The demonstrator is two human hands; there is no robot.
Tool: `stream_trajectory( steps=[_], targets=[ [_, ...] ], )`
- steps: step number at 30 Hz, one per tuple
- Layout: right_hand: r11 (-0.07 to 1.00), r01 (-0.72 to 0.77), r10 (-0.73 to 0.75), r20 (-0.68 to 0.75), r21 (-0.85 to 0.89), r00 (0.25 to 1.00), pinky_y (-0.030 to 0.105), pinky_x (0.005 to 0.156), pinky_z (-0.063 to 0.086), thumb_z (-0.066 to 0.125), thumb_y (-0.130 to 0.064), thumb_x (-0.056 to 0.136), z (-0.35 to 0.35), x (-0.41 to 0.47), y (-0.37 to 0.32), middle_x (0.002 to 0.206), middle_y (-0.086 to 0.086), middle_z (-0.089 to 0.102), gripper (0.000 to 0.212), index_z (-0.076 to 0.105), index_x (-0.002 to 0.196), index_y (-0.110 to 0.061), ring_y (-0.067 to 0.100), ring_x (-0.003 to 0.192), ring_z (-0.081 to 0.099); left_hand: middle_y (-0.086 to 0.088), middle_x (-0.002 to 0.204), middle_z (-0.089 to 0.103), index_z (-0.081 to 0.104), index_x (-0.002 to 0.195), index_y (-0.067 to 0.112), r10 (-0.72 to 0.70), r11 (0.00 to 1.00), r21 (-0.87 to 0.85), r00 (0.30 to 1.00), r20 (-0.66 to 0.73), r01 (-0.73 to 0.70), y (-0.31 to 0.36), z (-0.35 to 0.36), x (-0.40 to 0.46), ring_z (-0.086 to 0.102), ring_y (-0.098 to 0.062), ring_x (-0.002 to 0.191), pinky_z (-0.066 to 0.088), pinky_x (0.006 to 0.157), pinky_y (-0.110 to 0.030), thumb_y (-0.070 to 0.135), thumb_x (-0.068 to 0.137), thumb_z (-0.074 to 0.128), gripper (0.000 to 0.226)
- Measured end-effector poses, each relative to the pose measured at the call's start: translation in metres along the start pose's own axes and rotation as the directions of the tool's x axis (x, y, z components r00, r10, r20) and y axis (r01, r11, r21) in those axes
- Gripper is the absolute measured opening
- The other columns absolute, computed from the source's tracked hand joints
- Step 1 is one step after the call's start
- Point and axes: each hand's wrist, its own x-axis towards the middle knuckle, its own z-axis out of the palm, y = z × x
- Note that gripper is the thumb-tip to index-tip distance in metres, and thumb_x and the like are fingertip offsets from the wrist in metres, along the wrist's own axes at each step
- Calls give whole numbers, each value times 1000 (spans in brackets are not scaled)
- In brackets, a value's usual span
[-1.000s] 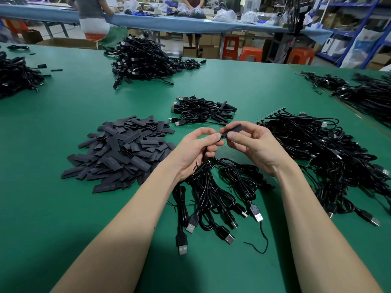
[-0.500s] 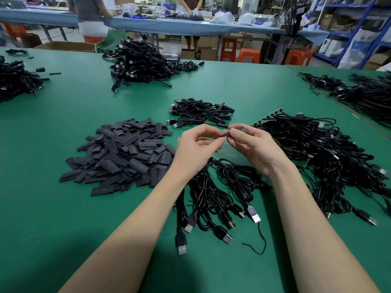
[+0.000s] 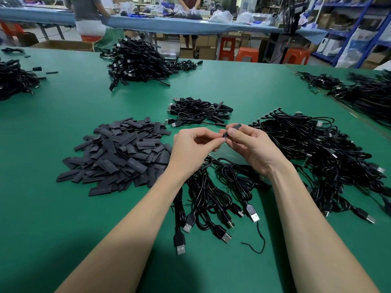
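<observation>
On a green table (image 3: pixel 63 218) heaped with cables (image 3: pixel 317 157), a black sleeve (image 3: pixel 237 126) was pinched by the right hand (image 3: pixel 251 149), a cable end (image 3: pixel 225 135) by the left hand (image 3: pixel 193 151); shelving (image 3: pixel 359 28) was seen behind.

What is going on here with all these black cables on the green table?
A person seems to be fitting sleeves onto cables by hand. The right hand pinches a short flat black sleeve, and the left hand pinches a thin black cable end held up to it. Below them a bundle of black USB cables lies on the green table, with a pile of flat black sleeves to the left and a larger black cable tangle to the right.
</observation>
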Motion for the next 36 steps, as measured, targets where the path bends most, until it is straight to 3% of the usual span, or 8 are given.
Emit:
stream_trajectory(
  steps=[9,14,21,27,36],
  targets=[
    [998,2,0,51,-56,999,18,80,55,74,-13,80,1,-1,2,92,6,77,24,69,102,-4,11,83,71,-5,77,76,73,81,24,10,998,-69,1000,5,-9,2,0,-2,74,-23,67,60,69,-30,13,77,86,17],
    [996,-25,30,64,-88,997,19,81,56,74,-14,81,3,-2,2,98,11,77,21,70,98,-4,13,86,71,-6,76,76,61,82,25,-7,995,-102,1000,4,7,3,-1,-3,75,-24,68,59,66,-28,16,78,85,26],
    [998,-11,13,36,-59,999,20,81,56,73,-11,79,2,-2,0,92,8,76,25,72,103,-4,14,83,71,2,91,77,74,90,15,2,1000,8,994,113,-2,6,-8,4,73,-14,85,56,80,-24,10,80,83,15],
    [998,-3,6,53,-57,999,20,83,56,72,-8,80,1,-3,0,99,12,76,24,72,103,-4,17,93,72,-2,85,78,75,89,10,-58,993,-94,985,162,74,8,-17,4,74,-16,77,57,76,-22,1,81,80,13],
    [998,-24,28,80,-52,996,18,80,56,71,-7,80,-1,-2,1,97,12,77,19,75,98,-5,15,90,73,-9,83,78,78,92,4,-43,989,-135,986,161,65,6,-19,3,73,-18,74,58,74,-23,2,82,80,11]
  ],
)
